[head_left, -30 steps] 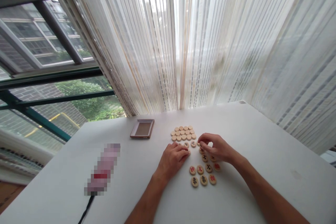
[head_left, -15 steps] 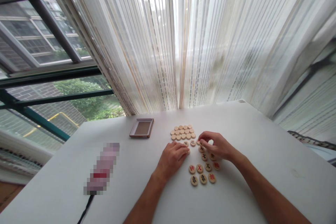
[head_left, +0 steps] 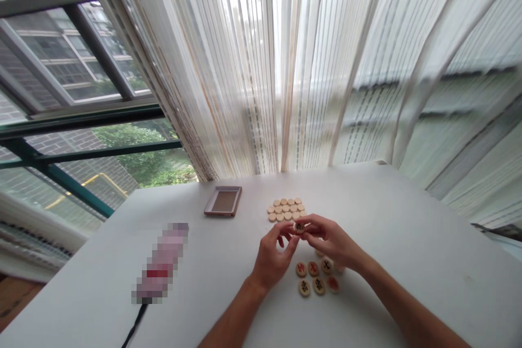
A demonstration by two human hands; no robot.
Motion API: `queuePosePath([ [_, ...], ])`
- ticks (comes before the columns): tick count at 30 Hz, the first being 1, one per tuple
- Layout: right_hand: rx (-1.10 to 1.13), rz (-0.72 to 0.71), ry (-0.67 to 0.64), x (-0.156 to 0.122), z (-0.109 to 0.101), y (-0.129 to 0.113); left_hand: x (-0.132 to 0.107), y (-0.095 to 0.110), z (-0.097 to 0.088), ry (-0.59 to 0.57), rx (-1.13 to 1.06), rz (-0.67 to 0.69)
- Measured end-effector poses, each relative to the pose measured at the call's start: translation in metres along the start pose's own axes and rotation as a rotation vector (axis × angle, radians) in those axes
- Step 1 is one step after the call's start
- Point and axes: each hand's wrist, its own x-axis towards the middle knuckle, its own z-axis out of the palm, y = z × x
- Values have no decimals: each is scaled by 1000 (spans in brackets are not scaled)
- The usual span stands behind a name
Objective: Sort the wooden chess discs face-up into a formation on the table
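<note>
Several round wooden Chinese chess pieces lie on the white table. My left hand (head_left: 274, 256) and my right hand (head_left: 335, 240) meet just below the face-down group, fingertips curled round a Chinese chess piece (head_left: 299, 227) with a black character. Both hands are closed, and their fingers hide whether other pieces are between them. Nearer to me are face-up pieces, among them a red-marked piece (head_left: 300, 268) and a black-marked piece (head_left: 304, 287). My right hand partly covers the pieces at the right of this group.
Blank-side pieces (head_left: 286, 209) sit in tight rows beyond my hands. An open shallow box (head_left: 223, 201) stands at the back left. A blurred pink object (head_left: 163, 261) with a black cord lies at the left. Curtains (head_left: 281, 65) and a window border the table's far side.
My hands have come together, the right moving left and the left reaching slightly inward. The face-up pieces between them are now gathered or covered by the fingers. The view has shifted slightly.
</note>
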Motion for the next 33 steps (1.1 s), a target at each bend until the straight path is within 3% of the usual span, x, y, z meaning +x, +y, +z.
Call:
queuePosePath([
  [9,-54,-101,-22,0,6,-7,3,1,5,11,-207,-192],
  [20,-75,-69,40,-2,12,-5,2,1,3,-24,-214,-206],
  [33,37,-5,14,-2,9,-6,3,3,1,-5,-217,-158],
])
